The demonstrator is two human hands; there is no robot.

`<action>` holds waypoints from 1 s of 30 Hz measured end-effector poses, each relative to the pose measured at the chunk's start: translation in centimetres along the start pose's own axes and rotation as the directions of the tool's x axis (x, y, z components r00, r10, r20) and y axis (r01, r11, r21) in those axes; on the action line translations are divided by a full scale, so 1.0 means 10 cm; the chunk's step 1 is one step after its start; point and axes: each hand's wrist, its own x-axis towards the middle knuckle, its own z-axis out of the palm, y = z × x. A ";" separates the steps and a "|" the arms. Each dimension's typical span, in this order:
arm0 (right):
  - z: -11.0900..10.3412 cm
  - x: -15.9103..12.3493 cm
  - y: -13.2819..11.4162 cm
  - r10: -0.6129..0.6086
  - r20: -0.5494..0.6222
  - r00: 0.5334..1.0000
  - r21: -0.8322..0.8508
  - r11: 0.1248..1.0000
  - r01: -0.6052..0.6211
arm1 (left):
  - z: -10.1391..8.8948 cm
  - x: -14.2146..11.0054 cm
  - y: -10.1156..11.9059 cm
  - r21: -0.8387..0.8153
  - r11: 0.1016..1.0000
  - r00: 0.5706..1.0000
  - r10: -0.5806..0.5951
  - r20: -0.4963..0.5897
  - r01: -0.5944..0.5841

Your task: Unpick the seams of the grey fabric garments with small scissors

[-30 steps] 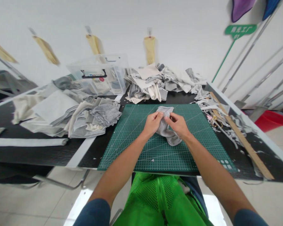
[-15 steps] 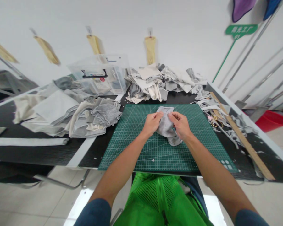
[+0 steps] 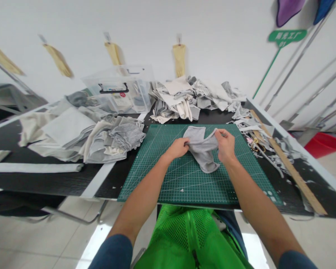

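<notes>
From my remote post, I see the left hand (image 3: 179, 148) and right hand (image 3: 225, 144) each pinching the grey cloth (image 3: 202, 150) over the green mat (image 3: 201, 188), set apart, seemingly so the fabric stays stretched between them.

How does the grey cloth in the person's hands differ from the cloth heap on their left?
The grey cloth is held by the left hand and right hand; the cloth heap lies untouched.
The grey cloth is over the green mat; the heap is on the black table.
The grey cloth looks all grey and small; the heap mixes grey with off-white and spreads much wider.
Both look like soft, creased fabric.
</notes>
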 end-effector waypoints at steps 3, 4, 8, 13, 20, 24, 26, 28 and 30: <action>-0.07 0.04 0.04 -0.238 -0.011 0.971 -0.396 0.893 0.215 | -0.03 0.02 0.00 -0.080 0.996 0.983 -0.056 -0.176 0.043; -0.07 0.04 0.04 -0.310 0.014 0.950 -0.471 0.837 0.280 | -0.03 0.02 0.02 -0.089 0.995 0.978 -0.055 -0.203 0.037; 0.02 -0.09 0.00 -0.362 0.261 0.895 -0.430 0.786 0.444 | 0.00 0.00 0.14 -0.074 0.996 0.991 0.044 -0.124 -0.053; 0.16 -0.21 0.01 -0.146 0.575 0.805 -0.306 0.874 0.378 | 0.03 -0.02 0.17 -0.116 0.990 0.994 0.073 -0.075 -0.081; 0.07 -0.07 0.02 -0.145 0.148 0.978 -0.162 0.972 0.168 | -0.09 -0.01 0.00 0.051 0.996 0.997 0.075 0.023 -0.076; 0.00 0.04 0.10 -0.123 -0.089 0.988 -0.022 0.992 0.122 | -0.11 0.02 -0.08 0.223 0.971 0.991 -0.063 -0.115 0.087; -0.05 0.11 0.17 -0.102 -0.168 0.980 -0.026 0.995 0.099 | -0.15 0.02 -0.12 0.225 0.959 0.969 -0.121 -0.217 0.170; -0.12 0.18 0.23 -0.101 -0.200 0.974 -0.104 0.991 0.082 | -0.19 0.03 -0.15 0.135 0.966 0.938 -0.172 -0.301 0.221; -0.17 0.22 0.29 -0.142 -0.149 0.979 -0.267 0.959 0.098 | -0.21 0.04 -0.15 -0.060 0.972 0.916 -0.232 -0.327 0.225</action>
